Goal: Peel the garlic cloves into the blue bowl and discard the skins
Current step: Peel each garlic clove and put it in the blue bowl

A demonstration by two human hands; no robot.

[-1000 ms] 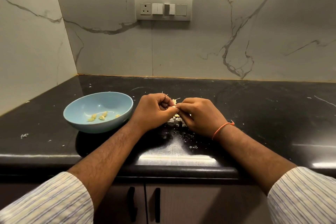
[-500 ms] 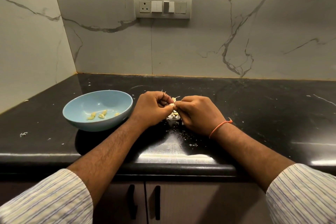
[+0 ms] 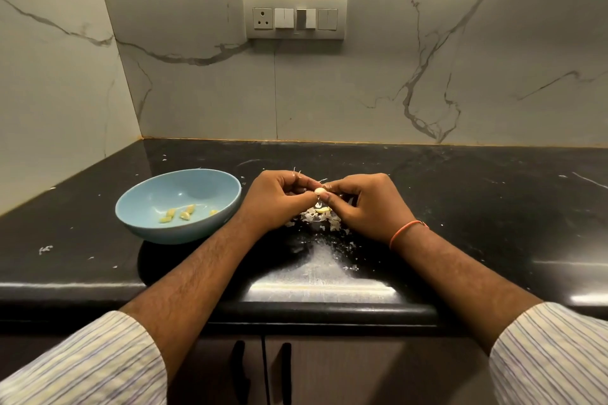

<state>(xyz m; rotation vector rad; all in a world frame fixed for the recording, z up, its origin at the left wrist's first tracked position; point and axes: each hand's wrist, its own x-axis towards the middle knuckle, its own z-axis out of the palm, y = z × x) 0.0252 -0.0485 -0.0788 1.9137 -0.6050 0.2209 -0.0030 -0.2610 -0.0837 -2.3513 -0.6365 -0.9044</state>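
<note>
Pale, smooth garlic clove (image 3: 319, 190) pinched between left hand (image 3: 279, 199) and right hand (image 3: 368, 204). Papery white skins (image 3: 316, 217) littered glossy black worktop (image 3: 460, 207). Round blue bowl (image 3: 154, 223) held yellowish peeled cloves (image 3: 179, 213).

Both forearms are bare and hairy. Pale striped shirt sleeves (image 3: 82, 362), cream with thin blue lines, are rolled up near the elbows at 7 and 5 o'clock. A thin orange thread band (image 3: 408, 230) circles the right wrist.

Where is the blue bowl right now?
In the head view, the blue bowl sits on the black counter, on the person's left, just beside the left hand, with a few peeled cloves inside it.
</note>
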